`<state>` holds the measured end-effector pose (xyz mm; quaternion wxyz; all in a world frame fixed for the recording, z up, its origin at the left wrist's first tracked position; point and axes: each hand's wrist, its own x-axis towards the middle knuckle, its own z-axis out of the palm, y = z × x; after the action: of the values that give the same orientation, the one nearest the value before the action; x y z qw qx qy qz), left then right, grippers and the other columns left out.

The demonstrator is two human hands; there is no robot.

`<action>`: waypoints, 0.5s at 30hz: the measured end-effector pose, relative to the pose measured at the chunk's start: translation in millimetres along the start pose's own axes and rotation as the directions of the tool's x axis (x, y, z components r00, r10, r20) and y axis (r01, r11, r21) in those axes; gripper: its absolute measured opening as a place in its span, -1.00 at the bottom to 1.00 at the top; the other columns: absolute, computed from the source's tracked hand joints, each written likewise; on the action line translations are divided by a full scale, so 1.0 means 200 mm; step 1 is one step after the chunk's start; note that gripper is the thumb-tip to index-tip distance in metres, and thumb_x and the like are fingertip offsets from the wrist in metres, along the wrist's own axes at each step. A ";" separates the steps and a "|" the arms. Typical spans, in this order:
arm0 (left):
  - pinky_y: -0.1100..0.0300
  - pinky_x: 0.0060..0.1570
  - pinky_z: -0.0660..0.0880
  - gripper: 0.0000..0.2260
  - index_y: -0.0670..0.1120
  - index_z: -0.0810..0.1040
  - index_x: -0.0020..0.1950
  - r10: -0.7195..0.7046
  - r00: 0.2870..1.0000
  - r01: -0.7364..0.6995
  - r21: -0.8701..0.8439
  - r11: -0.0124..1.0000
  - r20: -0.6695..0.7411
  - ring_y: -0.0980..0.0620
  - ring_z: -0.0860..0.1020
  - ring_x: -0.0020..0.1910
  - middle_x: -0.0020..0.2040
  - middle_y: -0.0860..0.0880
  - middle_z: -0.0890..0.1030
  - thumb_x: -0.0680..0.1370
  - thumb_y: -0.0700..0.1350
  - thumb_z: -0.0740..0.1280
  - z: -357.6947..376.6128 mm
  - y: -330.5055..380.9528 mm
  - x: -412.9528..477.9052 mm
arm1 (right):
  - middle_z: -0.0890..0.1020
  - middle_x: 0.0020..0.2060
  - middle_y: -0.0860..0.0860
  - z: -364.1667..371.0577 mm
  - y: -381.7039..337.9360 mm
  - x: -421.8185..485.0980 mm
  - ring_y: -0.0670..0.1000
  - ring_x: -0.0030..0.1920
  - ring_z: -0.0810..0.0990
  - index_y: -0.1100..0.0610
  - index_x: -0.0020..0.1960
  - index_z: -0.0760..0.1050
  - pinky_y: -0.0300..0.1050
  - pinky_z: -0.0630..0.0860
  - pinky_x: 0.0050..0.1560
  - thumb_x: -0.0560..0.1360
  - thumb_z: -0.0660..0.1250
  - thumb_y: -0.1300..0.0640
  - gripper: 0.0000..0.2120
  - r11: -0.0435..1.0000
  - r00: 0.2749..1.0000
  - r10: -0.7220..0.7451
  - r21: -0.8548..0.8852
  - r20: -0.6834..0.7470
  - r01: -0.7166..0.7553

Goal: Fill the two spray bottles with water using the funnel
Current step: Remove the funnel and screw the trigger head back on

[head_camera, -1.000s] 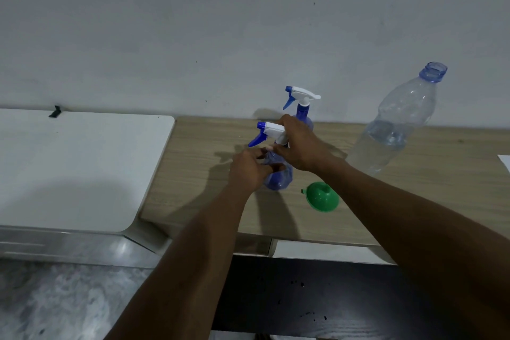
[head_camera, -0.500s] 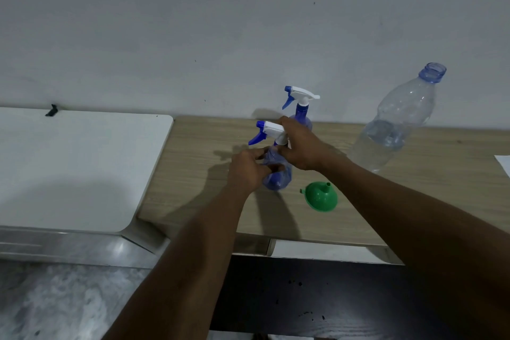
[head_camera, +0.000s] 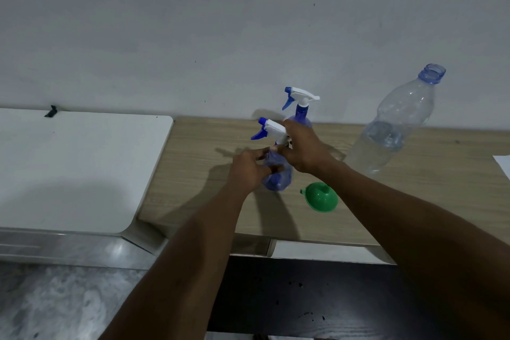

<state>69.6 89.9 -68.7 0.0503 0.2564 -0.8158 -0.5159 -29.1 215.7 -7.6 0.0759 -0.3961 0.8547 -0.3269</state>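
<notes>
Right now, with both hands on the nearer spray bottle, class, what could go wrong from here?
1. The uncapped water bottle stands close beside the right forearm; a swing could topple and spill it.
2. The funnel lies loose by that forearm and might be knocked off the table.
3. The left hand grips the near spray bottle, the right hand its neck; a slip could tip it.
</notes>
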 end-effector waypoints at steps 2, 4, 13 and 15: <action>0.01 0.22 0.54 -0.44 0.02 0.64 0.23 0.017 0.999 -0.019 0.071 0.997 0.027 0.04 0.63 0.12 0.11 0.02 0.70 0.28 0.14 0.62 -0.02 0.01 -0.03 | 0.62 -0.03 0.08 0.01 0.02 -0.01 0.02 -0.10 0.55 0.17 0.17 0.50 -0.11 0.46 -0.13 0.44 0.51 0.08 -0.63 0.999 0.995 0.031 -0.015 -0.092 -0.032; 0.04 0.22 0.54 -0.39 -0.01 0.59 0.30 0.016 0.997 -0.024 0.097 0.995 0.080 0.02 0.61 0.17 0.18 -0.01 0.67 0.30 0.10 0.63 -0.04 -0.02 -0.05 | 0.62 -0.13 0.08 -0.01 0.03 -0.02 0.05 -0.19 0.54 0.18 0.05 0.52 -0.05 0.48 -0.21 0.40 0.54 -0.03 -0.61 0.991 0.973 0.125 0.069 -0.196 -0.114; 0.10 0.19 0.52 -0.32 0.02 0.57 0.31 0.028 0.995 -0.038 0.109 0.993 0.093 0.08 0.57 0.21 0.19 0.10 0.63 0.24 0.14 0.65 -0.10 -0.02 -0.13 | 0.58 -0.30 0.03 -0.03 -0.03 -0.09 -0.05 -0.32 0.50 0.13 -0.18 0.52 -0.11 0.47 -0.29 0.43 0.53 -0.03 -0.72 0.828 0.909 0.346 0.531 -0.233 -0.179; 0.19 0.18 0.43 -0.23 0.00 0.49 0.41 0.014 0.993 -0.029 0.119 0.993 0.119 0.15 0.49 0.22 0.26 0.12 0.56 0.25 0.10 0.66 -0.13 -0.03 -0.15 | 0.64 -0.22 0.16 0.01 -0.02 -0.13 0.06 -0.26 0.60 0.20 -0.09 0.57 0.08 0.61 -0.20 0.42 0.53 -0.06 -0.67 0.768 0.898 0.396 0.606 -0.193 -0.208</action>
<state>106.6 81.6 -55.6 -0.0081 0.2191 -0.8496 -0.4796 -9.2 231.2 -10.3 0.1083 -0.1542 0.7709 -0.6084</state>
